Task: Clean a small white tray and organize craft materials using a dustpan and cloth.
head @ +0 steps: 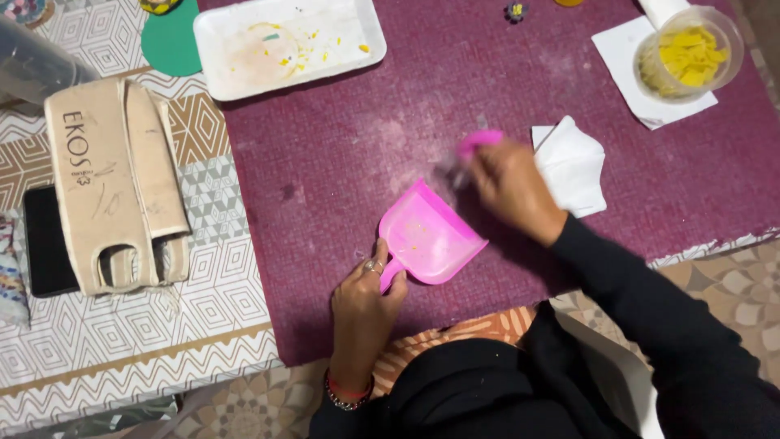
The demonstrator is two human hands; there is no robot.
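While my left hand (364, 297) pins the pink dustpan (428, 236) by its short handle, fingers closed around it, the pan lies flat on the maroon mat (341, 146) with its open lip facing away from me and up the counter. A few yellow crumbs sit inside it. My right hand (510, 189) is just beyond the lip, fingers wrapped on a pink hand brush (479, 141); that hand is motion-blurred, so the exact grip cannot be told. Risks noted: if the pan lip lifts off the mat, crumbs would likely pass under it rather than in. A hard stroke could flick bits over the pan's back wall toward my lap. The folded white tissue (575, 164) lies just beside the brush hand and could be dragged along. Well apart: white foam tray (286, 42) with yellow specks, clear tub of yellow pieces (689, 54).
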